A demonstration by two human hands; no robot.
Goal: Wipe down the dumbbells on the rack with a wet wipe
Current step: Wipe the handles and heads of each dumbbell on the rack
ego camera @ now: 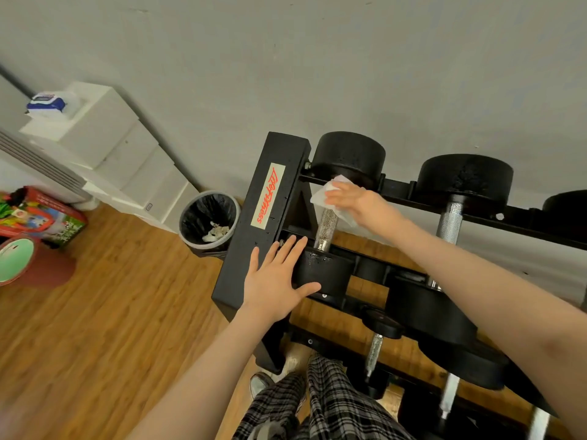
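A black dumbbell rack stands against the wall with several black dumbbells on it. The leftmost top dumbbell has a knurled steel handle and two round black heads. My right hand holds a white wet wipe against the inner face of that dumbbell's far head, just above the handle. My left hand lies flat with spread fingers on the rack's end post and the near head of the same dumbbell. A second top-row dumbbell sits to the right.
A grey bin with a black liner and crumpled wipes stands left of the rack. A blue wipe pack lies on white stepped drawers by the wall. Toy boxes sit on the wood floor at far left. Lower rack tiers hold more dumbbells.
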